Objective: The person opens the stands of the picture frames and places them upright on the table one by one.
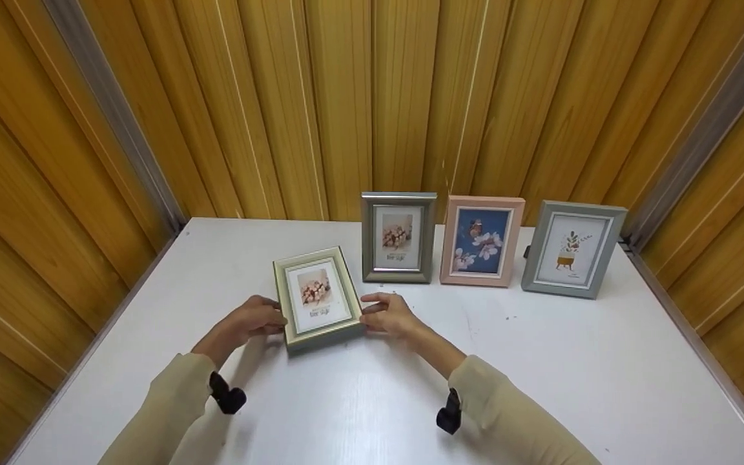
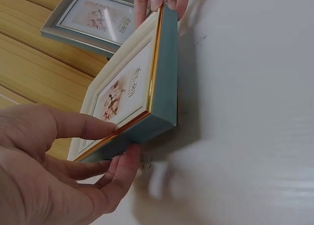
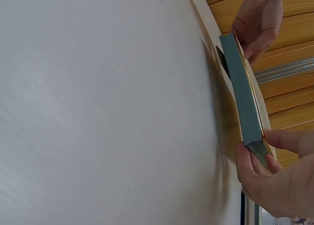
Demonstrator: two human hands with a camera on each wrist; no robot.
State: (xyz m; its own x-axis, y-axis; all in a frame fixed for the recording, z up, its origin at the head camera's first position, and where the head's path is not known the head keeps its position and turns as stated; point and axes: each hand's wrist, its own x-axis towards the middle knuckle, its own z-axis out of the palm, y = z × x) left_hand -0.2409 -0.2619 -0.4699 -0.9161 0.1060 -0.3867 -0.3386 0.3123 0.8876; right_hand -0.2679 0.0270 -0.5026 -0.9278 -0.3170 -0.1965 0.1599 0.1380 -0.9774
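Observation:
A pale gold picture frame [image 1: 320,298] with a flower-bouquet print is held tilted back between both hands, low over the white table. At its left side the left hand [image 1: 252,321] pinches the edge, thumb on the front and fingers beneath, as the left wrist view shows. Opposite, the right hand [image 1: 392,315] grips the right edge near the lower corner. In the right wrist view, the frame's blue-green side [image 3: 243,92] faces the camera, and a dark flap [image 3: 222,61] sticks out behind it.
Three picture frames stand upright along the back of the white table [image 1: 475,387]: a grey-bronze frame [image 1: 370,239], a pink frame [image 1: 447,242] and a grey-green frame [image 1: 535,248]. Wood-patterned panels [image 1: 340,97] rise behind the table and on both sides.

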